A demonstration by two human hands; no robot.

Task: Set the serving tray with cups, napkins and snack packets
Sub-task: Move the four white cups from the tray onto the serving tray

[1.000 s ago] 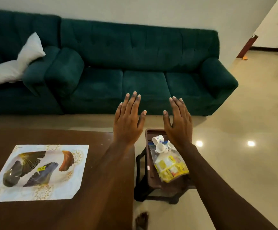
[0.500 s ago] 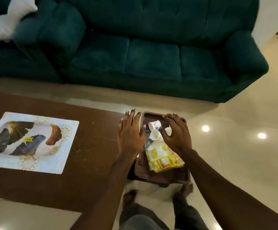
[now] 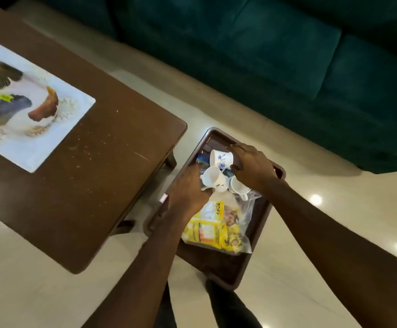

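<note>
Both bare forearms reach up from the lower edge, converging toward 12 o'clock. The left hand (image 3: 188,192) lies palm down, fingers curled, thumb out toward 3 o'clock. The right hand (image 3: 252,166) arches palm down, fingers spread toward 9 o'clock.

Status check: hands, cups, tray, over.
Both hands on cups: left hand, right hand. Three white cups tipped on brown tray. Bagged yellow snack packets underneath.

Soft, even indoor light; two bright ceiling-lamp reflections glare on the glossy floor (image 3: 316,200). Slight blur throughout, wide-angle bending at the edges, sofa (image 3: 287,55) dim.
</note>
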